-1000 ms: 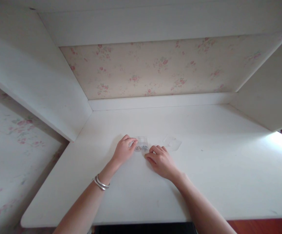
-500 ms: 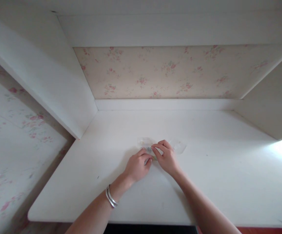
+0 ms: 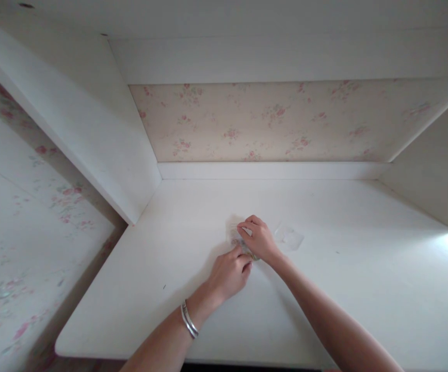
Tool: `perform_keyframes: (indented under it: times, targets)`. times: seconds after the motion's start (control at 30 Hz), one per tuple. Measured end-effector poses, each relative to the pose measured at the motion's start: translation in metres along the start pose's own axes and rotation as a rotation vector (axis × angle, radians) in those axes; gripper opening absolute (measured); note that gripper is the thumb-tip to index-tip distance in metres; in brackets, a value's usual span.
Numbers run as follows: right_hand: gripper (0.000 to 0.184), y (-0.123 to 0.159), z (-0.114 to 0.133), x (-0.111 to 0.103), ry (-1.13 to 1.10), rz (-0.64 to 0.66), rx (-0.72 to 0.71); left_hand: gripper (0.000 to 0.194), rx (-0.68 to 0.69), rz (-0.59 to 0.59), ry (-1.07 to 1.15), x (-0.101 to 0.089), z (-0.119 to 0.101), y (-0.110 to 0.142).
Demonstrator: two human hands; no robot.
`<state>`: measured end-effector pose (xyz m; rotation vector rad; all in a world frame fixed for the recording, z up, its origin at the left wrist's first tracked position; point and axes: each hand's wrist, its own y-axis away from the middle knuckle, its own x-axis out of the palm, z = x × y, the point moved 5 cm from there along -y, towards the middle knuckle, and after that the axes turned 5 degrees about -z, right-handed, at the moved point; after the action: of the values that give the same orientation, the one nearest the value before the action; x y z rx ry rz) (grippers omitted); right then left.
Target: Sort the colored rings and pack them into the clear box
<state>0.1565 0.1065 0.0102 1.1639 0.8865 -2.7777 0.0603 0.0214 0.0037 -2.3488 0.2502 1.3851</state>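
Observation:
A small clear plastic packet (image 3: 232, 230) with faint coloured print is between my hands, just above or on the white desk (image 3: 193, 206). My left hand (image 3: 229, 273) is closed on its lower edge, thumb against the bent fingers. With thumb and forefinger together, my right hand (image 3: 259, 241) pinches the upper part and covers much of it. A bit of yellow-green shows under the right palm; its kind is hidden. To the right of that hand lies another crumpled piece of clear plastic (image 3: 291, 238), untouched.
A white side panel (image 3: 127, 170) rises at the left of the desk, and another panel (image 3: 433, 160) at the right. Behind runs a low white ledge (image 3: 270, 171) below floral wallpaper (image 3: 208, 124). A tiny dark scrap (image 3: 164, 287) lies left of my forearm.
My right hand has moved up and slightly left across the packet, away from my left hand, covering more of it. The camera view has shifted a little.

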Motion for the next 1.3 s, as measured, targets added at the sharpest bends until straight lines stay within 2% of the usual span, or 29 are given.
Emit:
perform_keyframes:
  times: [0.3, 0.5, 0.63, 0.87, 1.1, 1.3]
  targets:
    - [0.023, 0.028, -0.013, -0.034, -0.121, -0.048, 0.12, 0.021, -0.014, -0.026, 0.052, 0.0, 0.002, 0.0]
    - [0.022, 0.05, -0.027, -0.042, -0.145, -0.024, 0.177, 0.023, -0.004, -0.022, 0.04, 0.005, 0.005, 0.0]
    - [0.023, 0.053, -0.027, -0.045, -0.157, -0.029, 0.152, 0.021, -0.006, -0.04, 0.103, 0.005, 0.008, 0.0]
    - [0.022, 0.053, -0.016, -0.047, -0.121, 0.054, 0.096, 0.016, -0.047, -0.073, 0.178, 0.002, 0.009, -0.003]
    - [0.022, 0.056, -0.013, -0.047, -0.104, 0.039, 0.05, 0.018, -0.036, -0.055, 0.145, 0.004, 0.004, -0.005]
    - [0.02, 0.056, -0.013, -0.047, -0.089, 0.049, 0.028, 0.012, -0.068, -0.097, 0.268, 0.0, 0.007, -0.005]
